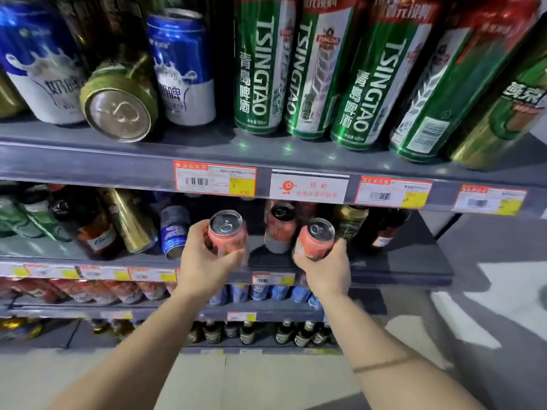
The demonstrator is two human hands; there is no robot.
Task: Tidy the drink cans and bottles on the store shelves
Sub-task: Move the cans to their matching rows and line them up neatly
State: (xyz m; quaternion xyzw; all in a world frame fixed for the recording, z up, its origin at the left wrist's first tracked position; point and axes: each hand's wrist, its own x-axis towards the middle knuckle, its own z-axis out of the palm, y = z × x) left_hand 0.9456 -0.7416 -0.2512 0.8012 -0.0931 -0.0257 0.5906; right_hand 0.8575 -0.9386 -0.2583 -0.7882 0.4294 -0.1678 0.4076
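Note:
My left hand (204, 258) grips a red can (227, 232) and my right hand (325, 264) grips a second red can (315, 239), both upright at the front of the middle grey shelf (399, 270). A third red can (279, 227) stands between and behind them. On the top shelf (88, 164) a gold can (118, 105) lies on its side, base outward, between two blue-and-white cans (183, 66). Tall green Tsingtao cans (263, 63) stand in a row to its right.
The middle shelf also holds a blue can (174, 230), a tilted gold can (130, 220), dark bottles (94, 229) and green cans at the left. Dark bottles (381, 229) stand at the right. Lower shelves carry more cans and bottles. Price tags (214, 179) line the shelf edges.

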